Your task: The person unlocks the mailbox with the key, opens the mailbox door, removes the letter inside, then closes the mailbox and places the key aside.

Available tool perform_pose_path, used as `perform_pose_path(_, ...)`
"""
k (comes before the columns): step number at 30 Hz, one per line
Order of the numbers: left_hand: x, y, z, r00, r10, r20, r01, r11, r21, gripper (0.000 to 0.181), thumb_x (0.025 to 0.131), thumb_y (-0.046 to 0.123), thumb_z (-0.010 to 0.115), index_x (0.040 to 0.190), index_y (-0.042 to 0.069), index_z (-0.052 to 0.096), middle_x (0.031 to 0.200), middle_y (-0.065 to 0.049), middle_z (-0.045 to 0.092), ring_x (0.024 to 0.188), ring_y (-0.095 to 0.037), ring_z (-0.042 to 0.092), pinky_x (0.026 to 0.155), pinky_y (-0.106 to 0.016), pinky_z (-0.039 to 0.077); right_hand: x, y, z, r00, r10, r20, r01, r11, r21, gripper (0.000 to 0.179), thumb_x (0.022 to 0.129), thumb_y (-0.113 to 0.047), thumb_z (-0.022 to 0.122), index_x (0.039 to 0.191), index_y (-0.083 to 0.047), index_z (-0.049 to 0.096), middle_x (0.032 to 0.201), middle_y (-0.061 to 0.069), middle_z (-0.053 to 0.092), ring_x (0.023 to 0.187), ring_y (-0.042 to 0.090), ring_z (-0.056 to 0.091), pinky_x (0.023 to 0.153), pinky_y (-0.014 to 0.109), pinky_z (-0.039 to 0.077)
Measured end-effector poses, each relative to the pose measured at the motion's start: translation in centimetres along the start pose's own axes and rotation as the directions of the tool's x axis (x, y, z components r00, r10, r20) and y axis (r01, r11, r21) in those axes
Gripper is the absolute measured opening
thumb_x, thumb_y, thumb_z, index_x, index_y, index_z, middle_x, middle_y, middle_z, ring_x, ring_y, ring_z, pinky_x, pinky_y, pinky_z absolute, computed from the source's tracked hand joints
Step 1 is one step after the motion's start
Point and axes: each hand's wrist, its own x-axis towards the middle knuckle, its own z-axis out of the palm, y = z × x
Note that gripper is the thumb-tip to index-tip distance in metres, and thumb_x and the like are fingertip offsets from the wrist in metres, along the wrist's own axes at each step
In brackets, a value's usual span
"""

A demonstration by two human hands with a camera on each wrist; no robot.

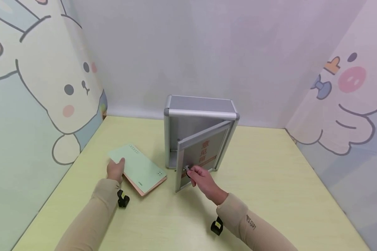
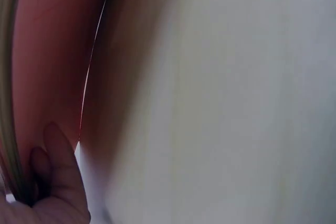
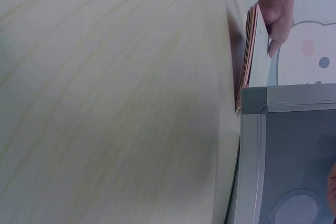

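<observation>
My left hand [image 1: 114, 170] grips the left edge of a stack of envelopes [image 1: 141, 167], thumb on top and fingers underneath. The top envelope is pale green with a row of small boxes; pink layers show below it. In the left wrist view the fingers [image 2: 65, 166] lie against a pink underside. A silver-framed suggestion box [image 1: 202, 104] stands upright, its door [image 1: 196, 148] swung partly open toward me. With thumb and fingers, my right hand [image 1: 205, 183] pinches a small key [image 1: 187, 170] at the door's lock; the fingers hide most of it.
The box stands on a pale yellow wooden table [image 1: 270, 181], near the curtain [image 1: 207, 52] at the back. Side curtains with cartoon animals flank the table. A black camera mount [image 1: 123, 199] sits at the left wrist, another mount [image 1: 217, 226] at the right.
</observation>
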Motion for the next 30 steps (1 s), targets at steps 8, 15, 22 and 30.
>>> perform_pose_path(8,-0.6,0.6,-0.4,1.000,-0.031,-0.003,0.031,0.999,-0.037,0.051,0.101,0.020,0.034,0.147,-0.001,0.031,0.128,-0.026,0.050,0.090,-0.016,0.062,0.068,-0.024,0.052,0.0,-0.2,-0.2,1.000,0.002,-0.012,-0.002,1.000,-0.010,0.027,0.097,-0.007,0.049,0.080,0.013,0.042,0.058,0.000,0.044,0.056,0.013,0.041,0.062,0.028,0.034)
perform_pose_path(15,-0.3,1.5,-0.6,0.988,-0.146,0.038,0.149,0.986,-0.069,0.053,0.099,0.021,0.038,0.139,-0.013,0.032,0.072,0.000,0.056,0.055,-0.002,0.053,0.052,-0.020,0.048,0.0,-0.2,-0.6,1.000,-0.003,-0.018,0.002,1.000,-0.013,0.026,0.097,-0.005,0.048,0.081,0.015,0.042,0.058,0.000,0.045,0.056,0.013,0.041,0.060,0.026,0.033)
perform_pose_path(22,-0.8,2.0,-1.3,0.969,-0.205,0.136,0.211,0.977,-0.038,0.047,0.099,0.020,0.040,0.130,-0.015,0.036,0.066,-0.003,0.057,0.056,-0.009,0.059,0.059,-0.024,0.054,0.2,-0.2,-0.6,1.000,0.006,-0.018,-0.006,1.000,0.003,0.025,0.096,-0.005,0.048,0.082,0.015,0.042,0.058,-0.001,0.045,0.056,0.012,0.042,0.061,0.028,0.034)
perform_pose_path(30,-0.9,1.8,-1.8,0.961,-0.234,0.148,0.229,0.972,0.050,0.037,0.096,0.018,0.040,0.117,-0.013,0.041,0.073,-0.007,0.051,0.059,-0.010,0.056,0.064,-0.024,0.054,0.1,-0.3,-0.7,1.000,0.021,-0.014,-0.021,1.000,-0.018,0.025,0.096,-0.007,0.049,0.079,0.011,0.044,0.058,-0.001,0.045,0.056,0.015,0.040,0.059,0.027,0.033)
